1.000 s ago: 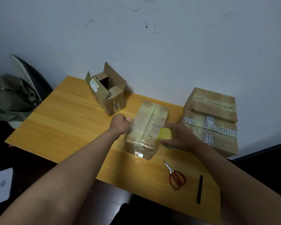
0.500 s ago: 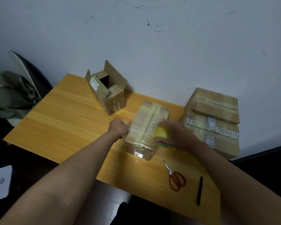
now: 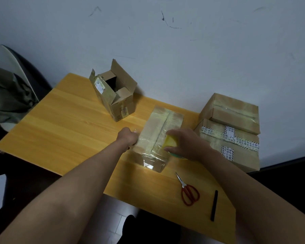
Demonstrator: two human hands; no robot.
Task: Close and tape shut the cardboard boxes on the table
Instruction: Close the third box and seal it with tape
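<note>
— What is the head camera giving you?

— I am seeing the closed box point(image 3: 158, 136) lying mid-surface point(image 3: 60, 120), already wrapped in clear tape. My left hand point(image 3: 128, 137) is curling into a fist against its left side, apparently pinching a tape end. My right hand point(image 3: 185, 144) is gripping the yellow tape roll point(image 3: 169, 142) on the box's top.

— And the others?

— The open box point(image 3: 114, 95) is standing behind, flaps up. Two taped boxes point(image 3: 231, 127) are sitting stacked at right. Scissors point(image 3: 189, 191) and a black pen point(image 3: 214, 205) are lying near the front edge.

Wooden table point(image 3: 63, 120) — open box point(image 3: 113, 95), taped box point(image 3: 158, 138), stacked boxes point(image 3: 232, 138), scissors point(image 3: 188, 191), pen point(image 3: 214, 205)
</note>
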